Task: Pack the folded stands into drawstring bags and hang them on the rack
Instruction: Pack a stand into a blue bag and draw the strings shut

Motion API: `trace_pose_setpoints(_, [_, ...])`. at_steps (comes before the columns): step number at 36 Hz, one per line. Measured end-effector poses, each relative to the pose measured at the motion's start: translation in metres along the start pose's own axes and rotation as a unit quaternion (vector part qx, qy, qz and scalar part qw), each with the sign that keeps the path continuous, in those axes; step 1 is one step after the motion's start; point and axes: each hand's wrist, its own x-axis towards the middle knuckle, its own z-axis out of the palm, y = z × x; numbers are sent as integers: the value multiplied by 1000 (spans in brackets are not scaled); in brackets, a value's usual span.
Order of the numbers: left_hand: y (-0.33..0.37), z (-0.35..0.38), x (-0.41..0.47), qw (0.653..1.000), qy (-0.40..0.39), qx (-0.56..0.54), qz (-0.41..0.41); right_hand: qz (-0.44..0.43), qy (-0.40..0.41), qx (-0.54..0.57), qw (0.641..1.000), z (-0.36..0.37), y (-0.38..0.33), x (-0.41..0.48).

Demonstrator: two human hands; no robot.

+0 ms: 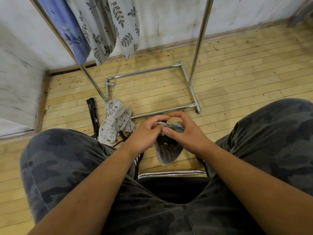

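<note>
Pale wooden floorboards [228,78] run to a scuffed white wall, and everything is best placed against the chrome rack [199,48] standing in front of the seated person. Hanging from the rack's top rail, up and to the left, are three filled bags: a blue one [74,34] and two white leaf-print bags [122,31], so part of the job looks done. On the floor by the rack's near-left foot lies a white cartoon-print bag [115,122], slumped and seemingly empty, and just left of it a black folded stand [92,114] lies with its long axis running away from the person, roughly parallel to the rack's side bar. A small pale mark shows on the stand, too small to read; no other writing or brand is legible. Nearer than the rack's front bar, between the camouflage-clad knees, both hands meet over a grey drawstring bag [168,154] that hangs downward from them, its long axis pointing at the floor, with something dark at its mouth, probably a stand's end. The left hand [145,133] has its fingers curled loosely around the bag's mouth; the right hand [184,131] arches over the top, thumb pressed to the gathered fabric and forefinger curved, half closed. Judging by this, the cord is being drawn tight. The rack's rail lies up and ahead of both hands, about equally near to each.
</note>
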Motion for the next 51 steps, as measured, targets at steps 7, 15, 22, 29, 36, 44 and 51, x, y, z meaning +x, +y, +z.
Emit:
trace_pose_setpoints(7, [-9, -2, 3, 997, -18, 70, 27, 0, -44, -28, 999, 2, 4, 0])
trace_pose_setpoints(15, [0, 0, -2, 996, 11, 64, 60, 9, -41, -33, 999, 1, 9, 4])
trace_pose_setpoints(22, [1, -4, 0, 999, 9, 40, 9, 13, -54, -79, 995, -1, 8, 7])
trace_pose_setpoints(29, [5, -7, -4, 994, -48, -88, -44, 20, -29, -99, 995, -4, 18, 9])
trace_pose_setpoints(36, [10, -7, -5, 985, -26, -163, -56, -12, -20, -150, 988, 2, 16, 10])
trace_pose_setpoints(44, [18, -12, -5, 983, -11, -177, -55, -11, -36, -139, 990, 3, 17, 15])
trace_pose_setpoints(51, [25, -7, -4, 975, -19, -208, -74, -51, -40, -121, 991, 6, 12, 12])
